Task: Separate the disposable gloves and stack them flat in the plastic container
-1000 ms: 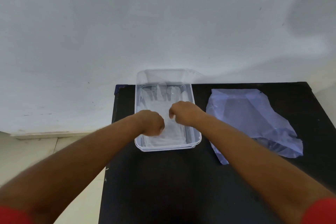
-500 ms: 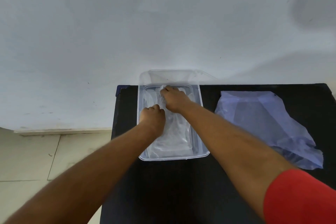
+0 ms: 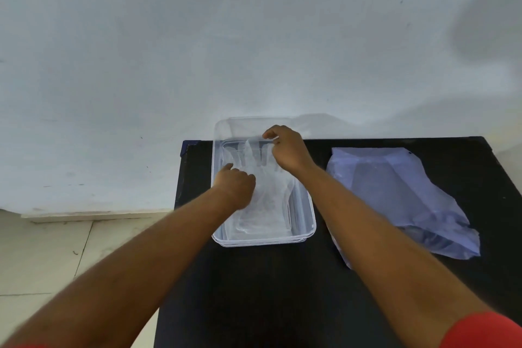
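Both hands are down in the clear plastic container (image 3: 306, 216), which sits on the black table (image 3: 282, 291) with its far end against the pale wall (image 3: 254, 37). A clear disposable glove (image 3: 268, 186) lies flat inside, cuff toward the person, fingers pointing to the far end, on top of other clear gloves whose edges show beneath it. The left hand (image 3: 236, 188) is curled, knuckles up, resting on the glove's left side near the palm; whether its fingers pinch the film or merely press it cannot be told from this angle. The right hand (image 3: 286, 150) is over at the far end, thumb and forefinger pinched together on the glove's fingertips, which rise a little off the stack. To the right of the container, apart from it, a crumpled bluish plastic bag (image 3: 401, 195) lies on the table. A red sleeve (image 3: 485, 330) shows on the right arm at the lower corner. Beige floor tiles (image 3: 56, 257) show left of the table.
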